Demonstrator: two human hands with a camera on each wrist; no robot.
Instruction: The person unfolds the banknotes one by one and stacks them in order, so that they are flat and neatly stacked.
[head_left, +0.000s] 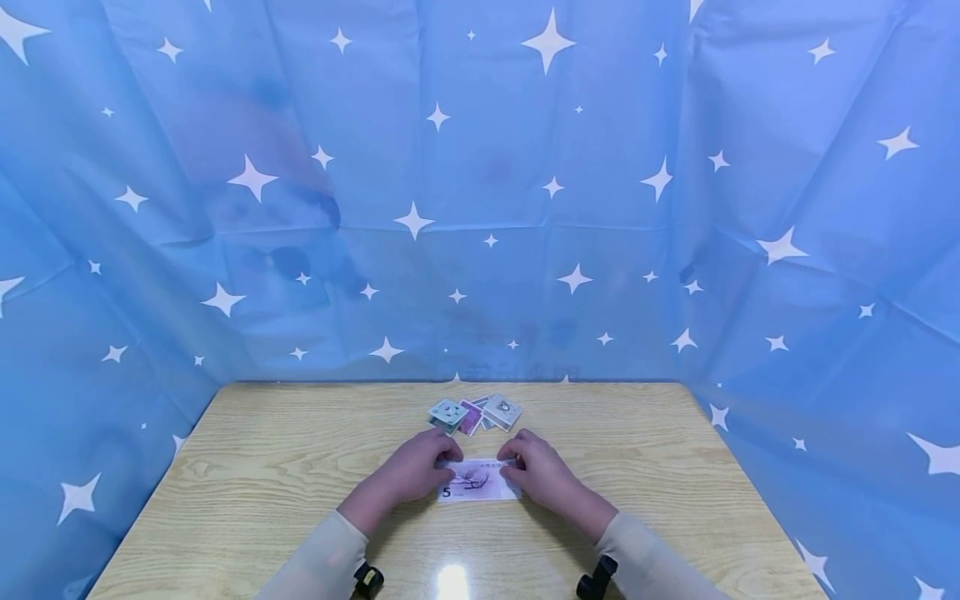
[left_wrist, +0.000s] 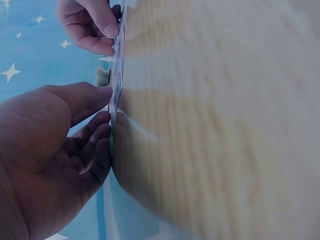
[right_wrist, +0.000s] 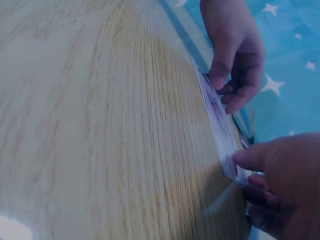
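Observation:
A pale purple banknote [head_left: 480, 482] printed with a dark 5 and a branch-like drawing lies low over the table, its long side facing me. At its left end my left hand [head_left: 415, 468] pinches it, thumb on the printed face and fingers curled at the far edge. My right hand [head_left: 546, 473] grips the right end the same way. Seen from the right wrist, the banknote [right_wrist: 217, 117] is a slanted strip with the right thumb pressed on its near end. The left wrist view shows the banknote [left_wrist: 118, 65] nearly edge-on; the fingertips behind it are partly hidden.
Beyond the hands, several small cards or notes lie overlapped: a greenish stack [head_left: 447, 412], a purple piece [head_left: 471, 418] and a whitish stack [head_left: 502, 411]. The wood-grain table [head_left: 300, 450] ends at a blue star-patterned curtain [head_left: 480, 275] on the back and sides.

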